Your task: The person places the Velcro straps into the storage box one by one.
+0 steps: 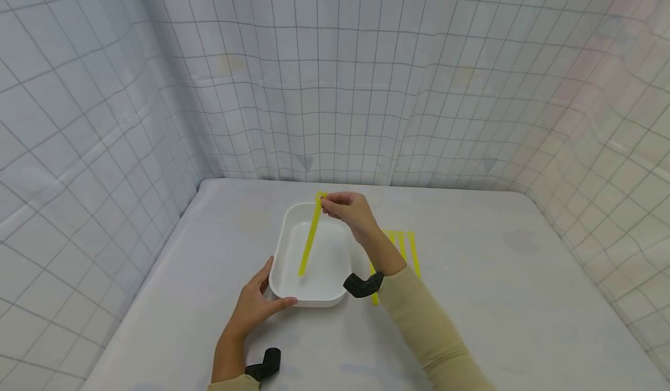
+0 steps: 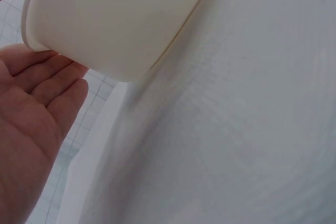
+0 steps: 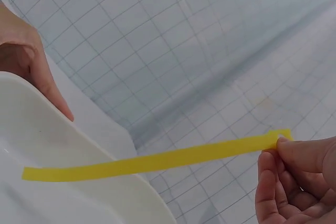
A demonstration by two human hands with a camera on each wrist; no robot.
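Note:
A white tray (image 1: 314,302) with rounded corners stands on the table. My left hand (image 1: 253,306) holds its near left corner, thumb at the near rim and fingers along the left side. Over the tray, my right hand (image 1: 353,212) pinches one end of a thin yellow strip (image 1: 311,238) between thumb and fingers. The strip slants down toward the tray's inside, its free end overlapping the floor in the head view. In the right wrist view the same strip (image 3: 147,162) stretches out from the fingertips with a slight bend.
Several more yellow strips (image 1: 413,251) lie on the white table (image 1: 492,298) right of the tray, partly hidden by my right forearm. Grid-patterned curtains (image 1: 335,88) enclose the table at the back and both sides. A black band (image 1: 363,285) sits on each wrist.

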